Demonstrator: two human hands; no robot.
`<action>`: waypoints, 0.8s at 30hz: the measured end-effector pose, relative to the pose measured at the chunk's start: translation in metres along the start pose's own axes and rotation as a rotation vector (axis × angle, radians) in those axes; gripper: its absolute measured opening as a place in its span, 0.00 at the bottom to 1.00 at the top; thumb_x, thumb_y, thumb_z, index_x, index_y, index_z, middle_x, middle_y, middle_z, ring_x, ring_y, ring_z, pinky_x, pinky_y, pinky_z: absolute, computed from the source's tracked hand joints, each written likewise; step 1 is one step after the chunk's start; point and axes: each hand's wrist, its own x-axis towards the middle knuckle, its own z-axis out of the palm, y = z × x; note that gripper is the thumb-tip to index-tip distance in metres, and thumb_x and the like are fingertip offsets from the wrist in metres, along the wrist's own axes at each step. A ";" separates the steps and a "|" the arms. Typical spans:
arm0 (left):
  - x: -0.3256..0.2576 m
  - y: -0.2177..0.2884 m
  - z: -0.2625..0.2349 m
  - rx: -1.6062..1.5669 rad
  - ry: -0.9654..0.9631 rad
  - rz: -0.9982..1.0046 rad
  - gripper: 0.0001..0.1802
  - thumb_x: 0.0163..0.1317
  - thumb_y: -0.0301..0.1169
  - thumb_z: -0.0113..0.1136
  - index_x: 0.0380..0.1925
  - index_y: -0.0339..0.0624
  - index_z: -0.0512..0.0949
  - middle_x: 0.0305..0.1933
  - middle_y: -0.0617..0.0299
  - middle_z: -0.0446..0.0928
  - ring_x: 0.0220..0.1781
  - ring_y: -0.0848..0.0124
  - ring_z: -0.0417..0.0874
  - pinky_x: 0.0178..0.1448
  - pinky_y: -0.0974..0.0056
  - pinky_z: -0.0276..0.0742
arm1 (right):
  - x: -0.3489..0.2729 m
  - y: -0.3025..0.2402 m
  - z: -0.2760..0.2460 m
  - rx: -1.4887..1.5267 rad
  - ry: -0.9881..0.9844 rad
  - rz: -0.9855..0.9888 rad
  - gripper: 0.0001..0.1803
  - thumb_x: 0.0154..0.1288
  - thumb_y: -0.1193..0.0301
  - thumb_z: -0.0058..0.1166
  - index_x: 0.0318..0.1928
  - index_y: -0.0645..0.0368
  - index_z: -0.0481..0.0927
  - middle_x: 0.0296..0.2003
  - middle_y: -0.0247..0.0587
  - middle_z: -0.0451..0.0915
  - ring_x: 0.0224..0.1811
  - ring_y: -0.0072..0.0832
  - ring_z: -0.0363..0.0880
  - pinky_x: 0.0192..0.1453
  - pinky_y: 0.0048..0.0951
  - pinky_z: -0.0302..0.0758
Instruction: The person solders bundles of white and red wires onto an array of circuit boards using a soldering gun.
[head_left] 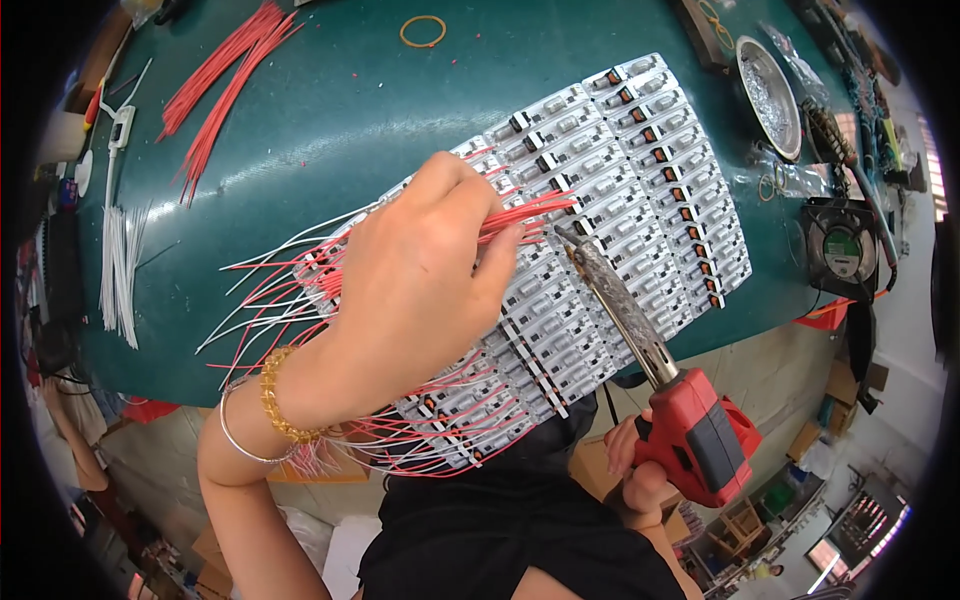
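Observation:
A slanted panel of grey-white plastic modules (625, 215) in several rows lies on the green table (350, 130), reaching over its near edge. Over the panel's left part, my left hand (420, 260) is closed on a bunch of red wires (535, 210), whose ends point right. My right hand (645, 475) grips a red and black soldering gun (700, 440) at the lower right. Its metal tip (570, 240) rests at or just above the modules, close to the wire ends; whether they touch I cannot tell. Loose red and white wires (260, 300) stick out of the panel's left side.
Red wires (220, 85) lie at the back left, white wires (122, 280) at the left edge. A rubber band (423, 31) lies at the back. On the right are a metal dish (768, 98) and a small black fan (840, 248). Another person's arm (75, 440) shows far left.

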 end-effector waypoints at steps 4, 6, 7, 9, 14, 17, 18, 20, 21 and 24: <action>-0.002 0.001 0.003 -0.010 0.033 -0.009 0.07 0.57 0.21 0.66 0.29 0.31 0.75 0.34 0.54 0.74 0.30 0.59 0.77 0.35 0.61 0.73 | -0.003 0.004 -0.005 -0.150 -0.023 -0.036 0.29 0.59 0.59 0.59 0.56 0.66 0.75 0.34 0.40 0.76 0.33 0.34 0.77 0.37 0.32 0.73; -0.003 0.000 0.005 -0.008 0.044 -0.007 0.07 0.56 0.21 0.66 0.29 0.31 0.75 0.34 0.53 0.74 0.30 0.59 0.77 0.35 0.61 0.73 | -0.004 0.007 -0.008 -0.226 -0.035 -0.054 0.24 0.60 0.64 0.59 0.53 0.66 0.77 0.38 0.43 0.78 0.37 0.36 0.79 0.40 0.33 0.75; -0.004 0.000 0.005 -0.003 0.055 0.001 0.07 0.56 0.21 0.66 0.30 0.32 0.75 0.34 0.53 0.74 0.30 0.58 0.78 0.35 0.60 0.74 | -0.005 0.009 -0.010 -0.262 -0.041 -0.064 0.22 0.60 0.67 0.59 0.52 0.67 0.77 0.40 0.45 0.80 0.39 0.38 0.80 0.41 0.34 0.75; -0.006 0.000 0.006 0.003 0.066 0.004 0.07 0.55 0.21 0.66 0.30 0.32 0.76 0.34 0.53 0.74 0.31 0.58 0.78 0.35 0.60 0.74 | -0.007 0.014 -0.014 -0.332 -0.056 -0.085 0.17 0.61 0.72 0.58 0.50 0.67 0.79 0.45 0.48 0.82 0.43 0.40 0.82 0.43 0.35 0.77; -0.004 0.003 0.006 -0.020 0.051 -0.004 0.07 0.55 0.20 0.66 0.29 0.32 0.76 0.35 0.53 0.74 0.31 0.58 0.79 0.36 0.60 0.75 | -0.060 0.067 -0.035 0.288 0.333 0.367 0.26 0.67 0.59 0.57 0.57 0.67 0.74 0.48 0.44 0.80 0.45 0.32 0.82 0.47 0.27 0.81; -0.003 -0.001 0.002 -0.068 0.048 -0.002 0.07 0.54 0.20 0.66 0.29 0.31 0.77 0.35 0.53 0.74 0.31 0.59 0.78 0.35 0.60 0.74 | -0.057 0.067 -0.042 0.570 0.135 0.263 0.31 0.67 0.52 0.57 0.58 0.65 0.73 0.49 0.42 0.80 0.46 0.31 0.82 0.48 0.27 0.82; -0.004 0.000 0.003 -0.063 0.047 -0.002 0.07 0.54 0.20 0.66 0.29 0.31 0.77 0.35 0.53 0.74 0.31 0.59 0.78 0.35 0.60 0.74 | -0.048 0.061 -0.038 0.800 0.037 0.256 0.33 0.66 0.49 0.58 0.58 0.65 0.74 0.49 0.41 0.80 0.48 0.31 0.81 0.49 0.30 0.81; -0.006 0.002 0.005 -0.050 0.064 0.005 0.07 0.54 0.20 0.67 0.29 0.30 0.77 0.34 0.53 0.74 0.30 0.59 0.78 0.36 0.61 0.74 | -0.026 0.038 -0.034 0.302 -0.091 0.102 0.32 0.67 0.49 0.56 0.57 0.64 0.74 0.49 0.42 0.80 0.49 0.32 0.80 0.50 0.34 0.80; -0.006 0.001 0.005 -0.048 0.065 0.001 0.07 0.54 0.20 0.67 0.29 0.30 0.77 0.34 0.53 0.74 0.30 0.59 0.78 0.36 0.61 0.74 | -0.014 0.023 -0.028 -0.204 -0.212 -0.051 0.32 0.68 0.48 0.54 0.57 0.64 0.74 0.49 0.43 0.80 0.51 0.34 0.80 0.52 0.37 0.80; -0.004 0.002 0.006 -0.054 0.075 0.014 0.07 0.54 0.20 0.67 0.29 0.30 0.77 0.34 0.53 0.73 0.29 0.59 0.77 0.34 0.61 0.73 | -0.012 0.016 -0.015 -0.210 -0.159 -0.024 0.31 0.69 0.49 0.49 0.56 0.65 0.74 0.49 0.45 0.79 0.51 0.36 0.79 0.51 0.38 0.79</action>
